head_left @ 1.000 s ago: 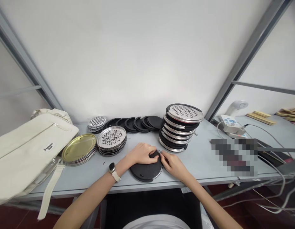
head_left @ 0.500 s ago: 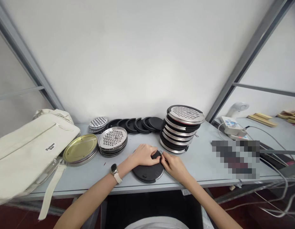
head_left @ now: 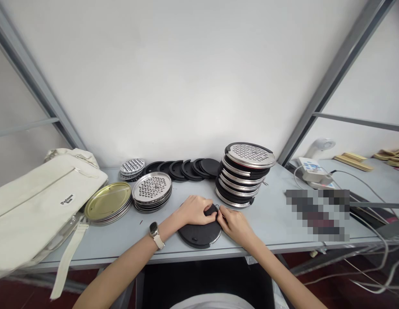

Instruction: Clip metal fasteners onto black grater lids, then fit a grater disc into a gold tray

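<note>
A round black plastic disc [head_left: 199, 236] with a metal rim on its right lies flat near the table's front edge. My left hand [head_left: 196, 210] is bent over its upper part, thumb and fingers closed on it. At the disc's upper right edge, the fingers of my right hand [head_left: 234, 222] are pinched together by a small wire loop [head_left: 217, 207]. Whatever lies between those fingertips is mostly hidden. Just behind my right hand rises a tall stack of round grater discs with black rims [head_left: 249, 155].
Left of my hands stand a stack of perforated grater plates [head_left: 152, 187] and gold-coloured round plates [head_left: 108, 200]. Black curved rims [head_left: 176, 170] line the wall, near small grater discs [head_left: 132, 165]. A cream bag [head_left: 47, 206] lies far left; a white device [head_left: 313, 169] with cables stands right.
The view has shifted very slightly. Both hands keep their hold at the black disc, with hardly any visible movement.
</note>
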A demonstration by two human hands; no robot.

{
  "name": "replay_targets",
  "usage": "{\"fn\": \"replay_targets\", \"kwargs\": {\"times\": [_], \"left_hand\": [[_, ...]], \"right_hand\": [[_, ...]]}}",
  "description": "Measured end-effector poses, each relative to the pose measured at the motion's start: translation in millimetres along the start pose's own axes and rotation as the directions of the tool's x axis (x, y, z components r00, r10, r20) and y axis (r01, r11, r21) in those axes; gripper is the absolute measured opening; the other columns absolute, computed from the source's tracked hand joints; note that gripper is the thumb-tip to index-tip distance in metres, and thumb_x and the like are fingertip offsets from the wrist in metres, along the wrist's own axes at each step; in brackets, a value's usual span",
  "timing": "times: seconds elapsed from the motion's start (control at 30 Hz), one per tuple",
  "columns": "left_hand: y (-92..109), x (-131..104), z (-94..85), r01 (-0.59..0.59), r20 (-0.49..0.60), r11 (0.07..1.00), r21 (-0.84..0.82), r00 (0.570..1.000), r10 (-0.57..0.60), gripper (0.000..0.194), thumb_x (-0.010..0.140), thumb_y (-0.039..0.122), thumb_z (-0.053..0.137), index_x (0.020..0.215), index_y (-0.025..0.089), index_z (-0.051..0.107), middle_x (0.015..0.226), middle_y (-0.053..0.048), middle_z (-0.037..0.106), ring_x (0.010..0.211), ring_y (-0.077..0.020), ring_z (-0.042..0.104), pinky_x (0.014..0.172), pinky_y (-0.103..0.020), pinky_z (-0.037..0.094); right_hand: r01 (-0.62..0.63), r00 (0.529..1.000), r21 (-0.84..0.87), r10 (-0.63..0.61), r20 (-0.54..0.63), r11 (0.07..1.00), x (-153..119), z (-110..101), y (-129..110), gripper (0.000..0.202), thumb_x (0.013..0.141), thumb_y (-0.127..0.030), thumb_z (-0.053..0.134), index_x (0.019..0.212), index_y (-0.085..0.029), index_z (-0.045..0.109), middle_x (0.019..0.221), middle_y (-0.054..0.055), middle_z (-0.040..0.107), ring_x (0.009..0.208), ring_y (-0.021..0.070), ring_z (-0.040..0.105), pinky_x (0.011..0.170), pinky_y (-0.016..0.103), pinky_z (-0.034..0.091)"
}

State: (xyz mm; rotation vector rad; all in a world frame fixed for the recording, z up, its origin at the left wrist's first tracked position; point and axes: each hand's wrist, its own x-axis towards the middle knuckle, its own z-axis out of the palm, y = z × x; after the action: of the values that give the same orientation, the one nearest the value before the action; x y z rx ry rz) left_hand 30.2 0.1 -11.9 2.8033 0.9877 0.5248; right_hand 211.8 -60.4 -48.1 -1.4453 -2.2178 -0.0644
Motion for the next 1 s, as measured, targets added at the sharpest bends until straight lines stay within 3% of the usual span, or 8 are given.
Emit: {"fn": "replay_targets", "kwargs": {"times": [0.67,0.87,1.0], "left_hand": [[0.4,0.5,1.5,0.01,0.007,1.0,0.011,1.0,-0.01,0.023,0.078,0.041,0.058,0.069,0.02,0.055,0.061,0.001,0.059,0.055,-0.0136,0.052,0.053,-0.027,0.027],[-9.6,3.7,-6.1,0.084,-0.019,0.994,0.063,0.996,-0.083,0.023,0.087,0.035,0.05,0.071,0.019,0.055,0.065,0.0,0.061,0.056,-0.0136,0.052,0.053,-0.026,0.027],[-10.8,2.8,-11.1,0.045,0.008,0.996,0.073,0.999,-0.045,0.022,0.087,0.034,0.05,0.073,0.019,0.056,0.064,0.0,0.059,0.055,-0.0133,0.051,0.053,-0.027,0.026]], "right_hand": [[0.016,0.999,-0.034,-0.017,-0.052,0.999,-0.9,-1.9,-2.1,0.025,0.094,-0.021,0.035,0.072,-0.019,0.048,0.056,0.001,0.057,0.049,0.0152,0.053,0.051,0.028,0.024],[0.176,0.983,0.0,-0.176,-0.044,0.984,-7.0,3.3,-10.4,0.024,0.092,-0.017,0.035,0.071,-0.02,0.045,0.056,0.0,0.052,0.05,0.0146,0.048,0.053,0.028,0.026],[-0.011,1.0,0.218,0.013,-0.009,0.976,-5.1,-1.3,-9.0,0.026,0.096,-0.022,0.034,0.071,-0.021,0.04,0.056,-0.004,0.045,0.048,0.0116,0.042,0.051,0.024,0.027]]}}
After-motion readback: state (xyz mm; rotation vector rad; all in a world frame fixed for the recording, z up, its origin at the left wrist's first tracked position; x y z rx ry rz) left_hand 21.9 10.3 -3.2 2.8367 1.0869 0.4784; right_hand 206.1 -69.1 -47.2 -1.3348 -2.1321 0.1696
